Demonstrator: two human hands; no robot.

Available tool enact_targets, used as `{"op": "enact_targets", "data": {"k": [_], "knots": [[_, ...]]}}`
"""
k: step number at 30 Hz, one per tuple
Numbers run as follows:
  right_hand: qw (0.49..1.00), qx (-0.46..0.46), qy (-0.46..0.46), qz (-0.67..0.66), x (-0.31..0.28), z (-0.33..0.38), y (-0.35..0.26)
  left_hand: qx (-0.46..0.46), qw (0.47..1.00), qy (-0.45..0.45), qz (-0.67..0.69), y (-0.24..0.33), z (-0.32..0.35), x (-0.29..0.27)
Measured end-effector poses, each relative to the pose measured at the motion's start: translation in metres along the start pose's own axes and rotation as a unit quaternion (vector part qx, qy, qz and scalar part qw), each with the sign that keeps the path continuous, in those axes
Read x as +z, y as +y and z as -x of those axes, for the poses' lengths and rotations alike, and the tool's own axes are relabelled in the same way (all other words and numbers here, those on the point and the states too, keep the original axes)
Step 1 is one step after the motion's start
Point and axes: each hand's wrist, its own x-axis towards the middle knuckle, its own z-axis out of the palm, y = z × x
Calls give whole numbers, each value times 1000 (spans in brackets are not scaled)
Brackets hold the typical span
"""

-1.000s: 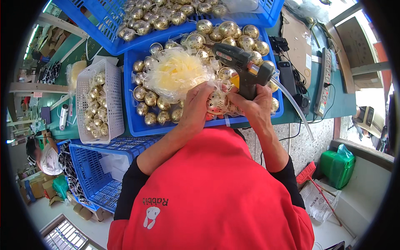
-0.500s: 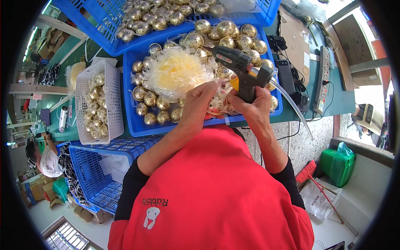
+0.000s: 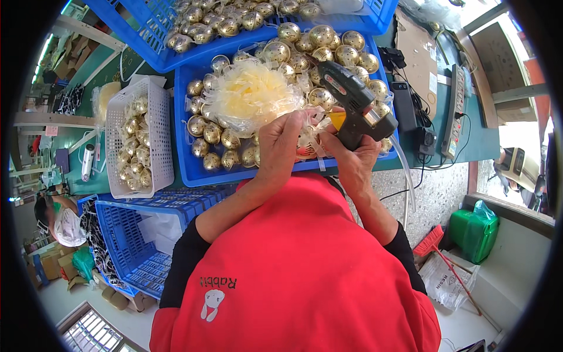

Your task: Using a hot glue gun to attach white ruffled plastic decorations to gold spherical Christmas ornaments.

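Observation:
My left hand [image 3: 277, 145] pinches a gold ball ornament [image 3: 307, 150] with pale translucent ribbon on it, just above the red apron. In my right hand [image 3: 356, 158], the handle of a black hot glue gun [image 3: 346, 91] with a yellow trigger is gripped. The thumb and fingertips of this hand also reach the ribbon by the ball. The gun's nozzle points up and to the left, away from the ball. A clear glue stick [image 3: 404, 170] trails from its back end. My fingers partly cover the ball.
A blue crate [image 3: 183, 154] of gold balls with a heap of cream ribbons [image 3: 249, 94] lies under my hands. Another blue crate [image 3: 155, 58] of balls stands behind it. Left is a white basket [image 3: 157, 141]; right, a power strip [image 3: 454, 123] with cables. A person [image 3: 64, 226] is far left.
The glue gun has tipped: its body is steeper, its nozzle is farther right, and the glue stick hangs more downward. My hands stay close together at the ball.

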Motion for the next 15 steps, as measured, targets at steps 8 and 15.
{"op": "enact_targets", "data": {"k": [8,15], "knots": [[998,-44,39,-10,4,3,5,-10,995,-15,99,-2,-1,3],[1000,-19,18,13,-3,-1,2,1,997,-52,58,1,-10,-4]]}}
